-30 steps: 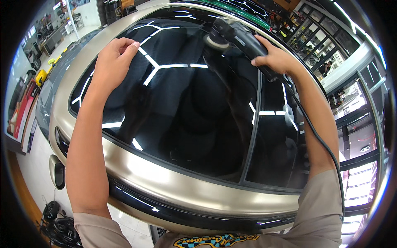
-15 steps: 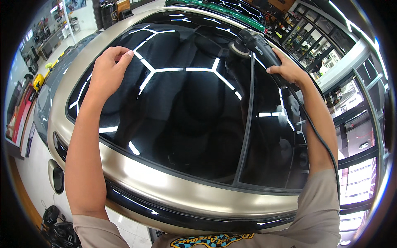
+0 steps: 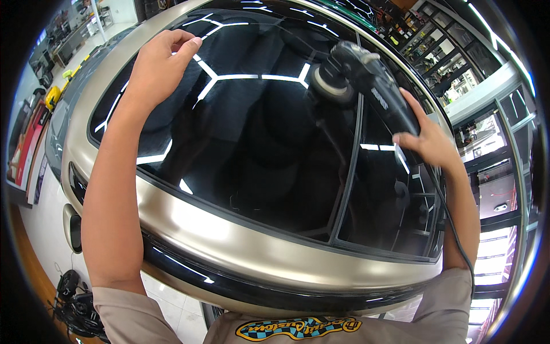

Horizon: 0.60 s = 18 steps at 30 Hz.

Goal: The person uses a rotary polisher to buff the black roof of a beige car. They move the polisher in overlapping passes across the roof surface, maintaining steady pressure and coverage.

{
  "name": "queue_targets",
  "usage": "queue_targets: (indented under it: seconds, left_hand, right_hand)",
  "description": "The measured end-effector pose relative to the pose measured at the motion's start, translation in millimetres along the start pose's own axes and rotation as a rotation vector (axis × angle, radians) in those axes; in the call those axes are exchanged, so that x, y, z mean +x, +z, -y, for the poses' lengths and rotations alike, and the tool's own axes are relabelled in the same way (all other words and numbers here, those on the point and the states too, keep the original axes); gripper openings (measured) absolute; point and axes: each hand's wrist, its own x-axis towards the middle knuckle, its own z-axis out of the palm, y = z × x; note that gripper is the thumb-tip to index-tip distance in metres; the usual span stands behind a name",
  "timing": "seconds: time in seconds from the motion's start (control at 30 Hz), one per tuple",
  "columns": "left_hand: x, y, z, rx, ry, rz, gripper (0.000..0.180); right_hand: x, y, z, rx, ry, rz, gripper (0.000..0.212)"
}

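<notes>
In the head view my right hand (image 3: 432, 140) is wrapped round the body of a black power polisher (image 3: 381, 92). Its round pale pad (image 3: 331, 90) is at the dark glossy glass roof panel (image 3: 258, 149) of a car, close to the seam strip; whether it touches the glass I cannot tell. My left hand (image 3: 163, 63) hovers over the roof's left part, its fingers loosely curled, thumb tip close to the index finger; nothing shows in it. From the polisher a black cord (image 3: 455, 229) runs down along my right forearm.
A satin gold body frame (image 3: 229, 229) borders the roof on the near and left sides. Beyond its left edge are a side mirror (image 3: 73, 228) and a grey car (image 3: 57, 137). Black equipment (image 3: 74, 304) lies on the floor at lower left. Glass-paned frames (image 3: 504, 172) stand at right.
The polisher and my right hand have come slightly nearer and to the right. In the picture my left hand sits higher and a little further right, and the view has shifted.
</notes>
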Motion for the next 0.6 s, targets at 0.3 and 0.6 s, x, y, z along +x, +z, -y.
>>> queue_targets:
  seconds: [0.3,0.6]
  left_hand:
    - [3,-1,8,0.048,-0.006,0.017,0.042]
    - [-9,6,-6,0.016,0.092,-0.062,0.037]
  right_hand:
    - [161,3,17,0.064,-0.021,0.011,0.105]
    - [55,5,62,-0.045,-0.168,0.063,0.104]
